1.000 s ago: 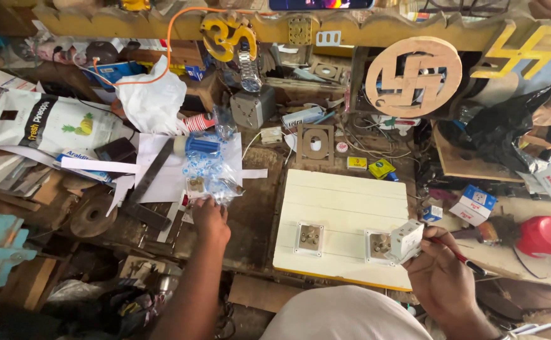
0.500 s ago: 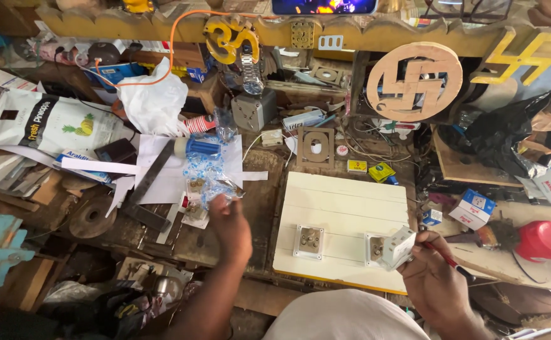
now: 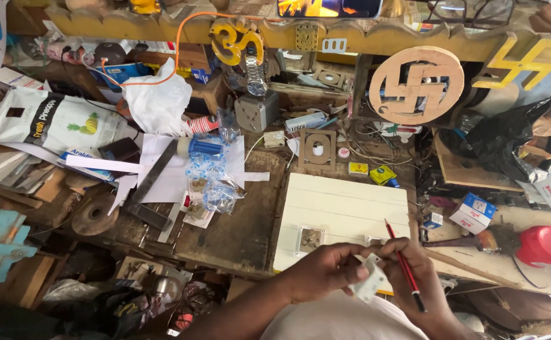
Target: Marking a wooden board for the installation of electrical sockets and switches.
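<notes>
While both hands pinch a white switch plate [image 3: 371, 283] over the white board's [image 3: 345, 211] near edge, the right hand [image 3: 417, 280] also holds a red pencil [image 3: 404, 264], tip pointing near-right; the left hand [image 3: 326, 272] grips the plate's left side.

White board [image 3: 345, 208] bare up top; plastic bags [image 3: 212, 179] crowd its left

A dark, worn wooden workbench [image 3: 238, 226] fills the view, crowded with clutter. Along its back runs a yellow scalloped shelf edge [image 3: 162, 31]. Wooden boards [image 3: 477, 170] lean at the right. Soft daylight falls evenly, with deep shadow below left.
</notes>
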